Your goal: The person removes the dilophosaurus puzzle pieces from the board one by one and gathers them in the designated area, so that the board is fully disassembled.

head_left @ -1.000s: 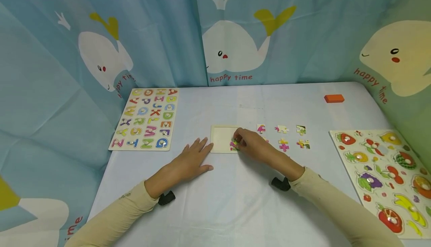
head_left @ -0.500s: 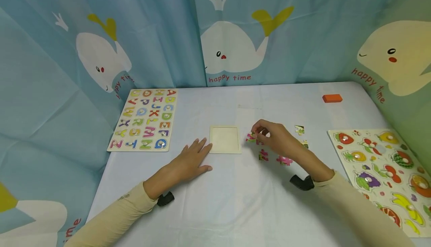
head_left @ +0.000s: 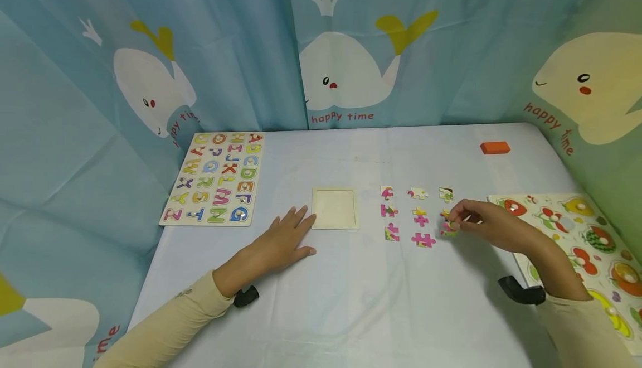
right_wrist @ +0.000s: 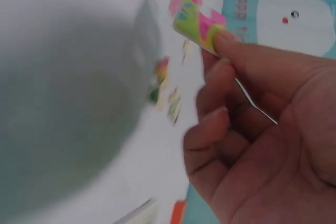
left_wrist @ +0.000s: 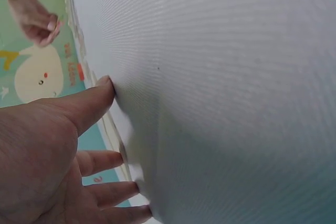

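Observation:
In the head view, my left hand rests on the white tablecloth with straight fingers. Its fingertips touch the left edge of a small square puzzle tray, whose bare base shows. Over to the right, my right hand pinches a green and pink jigsaw piece between thumb and index finger, above the cloth in the right wrist view. Loose jigsaw pieces lie spaced in rows beside it, among them a pink piece and a green and white piece. The held piece partly covers another one behind it.
An alphabet board lies at the left. At the right, a fruit board sits partly under my right forearm. An orange block is near the back edge. Blue whale-print curtains surround the table.
My right hand has carried the jigsaw piece from the tray rightward, past the loose pieces, to their right-hand column. The left hand has stayed at the tray's edge.

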